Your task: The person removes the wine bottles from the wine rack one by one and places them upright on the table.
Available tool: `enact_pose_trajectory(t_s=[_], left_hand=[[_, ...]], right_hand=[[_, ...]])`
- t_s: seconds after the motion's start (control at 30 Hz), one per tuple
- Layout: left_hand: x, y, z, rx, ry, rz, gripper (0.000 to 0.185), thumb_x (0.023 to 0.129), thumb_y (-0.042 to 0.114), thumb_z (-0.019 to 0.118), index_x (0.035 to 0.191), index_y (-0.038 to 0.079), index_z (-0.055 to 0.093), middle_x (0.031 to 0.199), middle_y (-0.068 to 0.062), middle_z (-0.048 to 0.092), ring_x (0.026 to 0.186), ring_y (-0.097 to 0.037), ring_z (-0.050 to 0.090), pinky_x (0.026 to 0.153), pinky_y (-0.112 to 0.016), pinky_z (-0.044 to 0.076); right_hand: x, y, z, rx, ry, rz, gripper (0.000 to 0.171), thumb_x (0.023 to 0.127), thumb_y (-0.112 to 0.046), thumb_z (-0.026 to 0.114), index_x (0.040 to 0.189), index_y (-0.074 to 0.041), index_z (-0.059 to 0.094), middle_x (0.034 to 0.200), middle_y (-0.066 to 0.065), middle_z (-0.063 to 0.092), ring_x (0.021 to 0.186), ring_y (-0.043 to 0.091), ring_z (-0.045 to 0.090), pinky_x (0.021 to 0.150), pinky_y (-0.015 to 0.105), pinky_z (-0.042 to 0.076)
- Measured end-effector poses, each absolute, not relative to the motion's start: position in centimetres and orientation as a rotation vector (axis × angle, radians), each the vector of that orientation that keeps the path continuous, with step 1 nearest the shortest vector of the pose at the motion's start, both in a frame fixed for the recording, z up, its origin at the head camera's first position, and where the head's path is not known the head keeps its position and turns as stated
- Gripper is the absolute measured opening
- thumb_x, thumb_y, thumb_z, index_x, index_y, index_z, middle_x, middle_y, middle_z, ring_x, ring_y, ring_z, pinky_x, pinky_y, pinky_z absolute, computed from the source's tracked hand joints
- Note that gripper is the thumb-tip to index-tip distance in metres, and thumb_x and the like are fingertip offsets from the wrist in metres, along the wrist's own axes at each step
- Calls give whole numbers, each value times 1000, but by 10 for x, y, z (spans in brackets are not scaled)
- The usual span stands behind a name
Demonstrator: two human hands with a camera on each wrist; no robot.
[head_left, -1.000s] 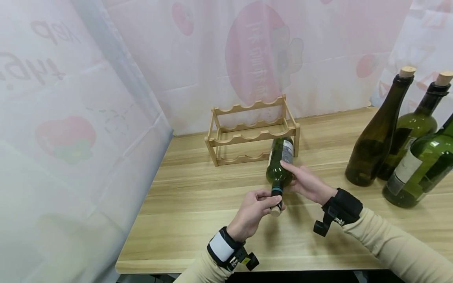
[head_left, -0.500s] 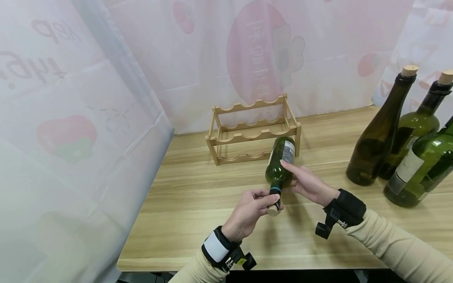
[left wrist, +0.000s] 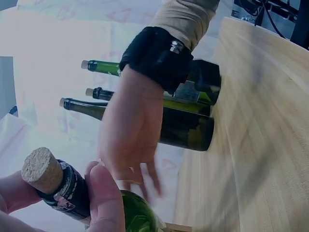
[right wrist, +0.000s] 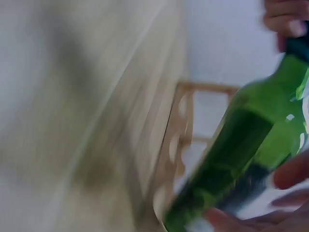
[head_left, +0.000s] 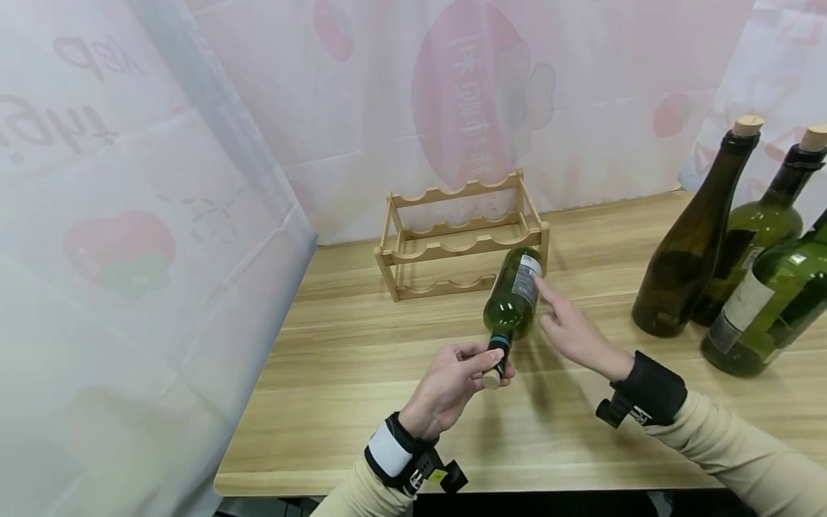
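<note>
A green wine bottle (head_left: 509,309) with a cork in its mouth is held tilted above the table, its base away from the person and in front of the rack. My left hand (head_left: 446,384) grips its dark neck just behind the cork (left wrist: 42,170). On the bottle's right side, my right hand (head_left: 577,335) has its fingers extended, the index fingertip right at the label (head_left: 527,278). The wooden wine rack (head_left: 446,253), with scalloped rails on two levels, stands behind the bottle, which overlaps its front right corner in the head view.
Three corked bottles stand upright at the right of the table (head_left: 349,409): a dark slender bottle (head_left: 678,276), a green bottle (head_left: 769,224) behind it and a labelled green bottle (head_left: 785,294) nearest. Printed white sheeting (head_left: 362,143) hangs behind and at the left.
My right hand has loosened from under the bottle and moved right, its fingers extended. The neck in my left hand has shifted slightly left, and the bottle slants more to the right.
</note>
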State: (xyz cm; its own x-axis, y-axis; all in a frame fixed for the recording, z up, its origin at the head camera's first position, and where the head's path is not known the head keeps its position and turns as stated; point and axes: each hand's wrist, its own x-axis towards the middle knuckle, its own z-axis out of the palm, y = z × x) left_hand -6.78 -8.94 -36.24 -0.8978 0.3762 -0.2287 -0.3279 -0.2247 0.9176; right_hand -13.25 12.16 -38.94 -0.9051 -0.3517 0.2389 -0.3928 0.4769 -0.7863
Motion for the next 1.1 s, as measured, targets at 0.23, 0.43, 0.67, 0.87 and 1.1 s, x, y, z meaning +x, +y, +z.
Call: enact_pose_trajectory(t_s=[0.23,0.43,0.67,0.87,1.1], left_hand=[[-67,-89,-361,93,1600,2154,22,91,8,64,105,-8,60,92,-10,66,79,-15,68,80,-30,57],[-67,-91,-360,105,1650,2119,28,91,12,65,108,-10,61,90,-10,67,79,-15,67,79,-28,56],[-66,-96,-357,151,1724,2080,36,92,18,64,117,-8,60,85,-4,71,79,-13,69,87,-31,53],[-71,-103,-355,280,1755,2110,47,95,19,60,139,8,48,87,-8,71,79,-15,70,83,-33,57],[-85,-115,-358,545,1796,2027,38,101,21,49,135,6,54,101,-13,65,85,-16,69,84,-34,57]], right_hand=[[-148,120,-408,968,-2372,657,107,55,12,81,149,-6,32,155,25,28,140,42,34,106,59,38],[-161,120,-414,1040,-2250,586,103,48,-4,93,139,-5,45,149,19,41,138,36,39,102,55,36],[-166,123,-409,1083,-2128,509,99,45,-18,96,132,0,53,135,19,56,127,36,51,103,54,37],[-168,124,-401,1071,-2099,450,96,47,-25,96,130,-1,54,130,18,60,123,34,53,102,54,39],[-165,124,-396,1053,-2104,444,99,44,-25,95,131,-4,54,127,17,61,118,34,55,101,56,40]])
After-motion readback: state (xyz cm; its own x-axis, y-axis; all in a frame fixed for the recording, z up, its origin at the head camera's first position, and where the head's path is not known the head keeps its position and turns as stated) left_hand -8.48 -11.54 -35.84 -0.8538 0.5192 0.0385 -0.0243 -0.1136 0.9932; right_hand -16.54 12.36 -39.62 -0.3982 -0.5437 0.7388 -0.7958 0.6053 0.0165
